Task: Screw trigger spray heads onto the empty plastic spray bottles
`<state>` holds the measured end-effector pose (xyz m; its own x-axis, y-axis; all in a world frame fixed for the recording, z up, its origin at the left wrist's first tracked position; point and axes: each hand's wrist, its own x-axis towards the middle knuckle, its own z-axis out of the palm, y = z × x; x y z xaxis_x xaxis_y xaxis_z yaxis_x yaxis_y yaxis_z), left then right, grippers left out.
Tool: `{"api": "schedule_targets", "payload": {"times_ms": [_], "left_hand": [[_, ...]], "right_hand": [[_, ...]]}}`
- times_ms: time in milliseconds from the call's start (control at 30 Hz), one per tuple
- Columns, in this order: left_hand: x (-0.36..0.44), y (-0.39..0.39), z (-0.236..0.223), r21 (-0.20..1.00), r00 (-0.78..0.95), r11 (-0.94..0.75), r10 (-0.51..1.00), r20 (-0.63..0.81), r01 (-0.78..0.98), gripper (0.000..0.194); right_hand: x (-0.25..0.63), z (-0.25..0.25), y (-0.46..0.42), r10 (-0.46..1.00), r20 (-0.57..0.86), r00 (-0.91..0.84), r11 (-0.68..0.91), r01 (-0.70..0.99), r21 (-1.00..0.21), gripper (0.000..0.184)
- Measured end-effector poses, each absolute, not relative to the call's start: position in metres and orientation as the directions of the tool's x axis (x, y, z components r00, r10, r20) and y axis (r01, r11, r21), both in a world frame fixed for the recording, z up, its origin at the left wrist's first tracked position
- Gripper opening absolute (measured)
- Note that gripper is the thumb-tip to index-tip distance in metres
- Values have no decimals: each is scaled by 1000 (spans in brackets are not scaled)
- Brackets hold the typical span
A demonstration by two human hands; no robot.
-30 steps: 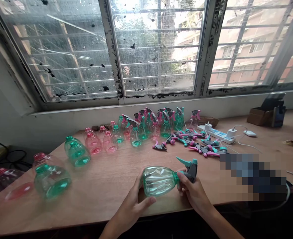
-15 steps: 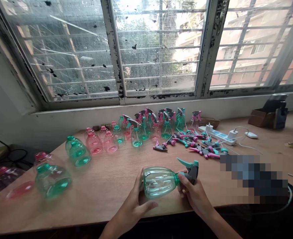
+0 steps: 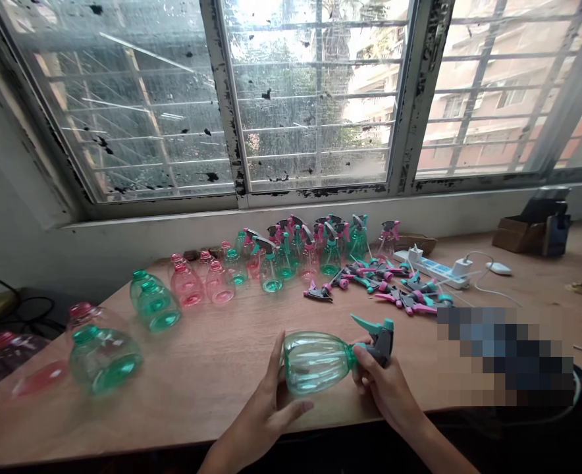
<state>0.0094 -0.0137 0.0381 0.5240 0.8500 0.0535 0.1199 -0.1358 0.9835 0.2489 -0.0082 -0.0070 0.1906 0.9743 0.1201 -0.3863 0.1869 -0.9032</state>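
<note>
A clear green plastic spray bottle [image 3: 315,363] lies nearly level above the wooden table [image 3: 197,375], its base to the left. A teal and grey trigger sprayer head [image 3: 378,339] sits at its neck. My left hand [image 3: 266,405] cups the base end, with the fingers rising against the bottle's left side. My right hand [image 3: 384,388] wraps around the neck just below the sprayer head. Its fingers hide the join between the neck and the sprayer head.
Several pink and green bottles [image 3: 187,286] stand or lie along the table, with assembled spray bottles [image 3: 295,253] behind. Loose trigger heads [image 3: 384,286] lie near a white power strip [image 3: 434,268]. A pixelated patch [image 3: 503,355] covers the table's right. A barred window runs behind.
The bottle has levelled slightly and turned a little in both hands. The view has shifted a little as my head moved. Both hands keep hold of the bottle.
</note>
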Motion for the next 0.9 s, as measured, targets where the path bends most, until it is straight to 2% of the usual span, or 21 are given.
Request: {"api": "schedule_targets", "payload": {"times_ms": [67, 267, 433, 567, 733, 900], "left_hand": [[9, -14, 39, 984, 513, -122, 857, 38, 131, 111], [10, -13, 41, 980, 502, -147, 863, 60, 135, 99], [12, -15, 42, 994, 529, -93, 847, 48, 57, 108], [11, -14, 42, 989, 517, -122, 854, 61, 84, 115], [10, -14, 45, 992, 539, -104, 841, 50, 70, 102], [9, -15, 44, 983, 531, -146, 845, 63, 116, 103]], "right_hand": [[249, -7, -8, 975, 117, 189, 184, -392, -901, 37], [249, -8, -8, 975, 119, 189, 186, -397, -899, 37], [249, -8, -9, 973, 122, 198, 191, -377, -906, 37], [249, -8, -9, 972, 129, 194, 196, -381, -904, 38], [250, -10, -9, 970, 140, 197, 206, -372, -905, 37], [250, -11, -7, 972, 127, 199, 196, -383, -903, 37]]}}
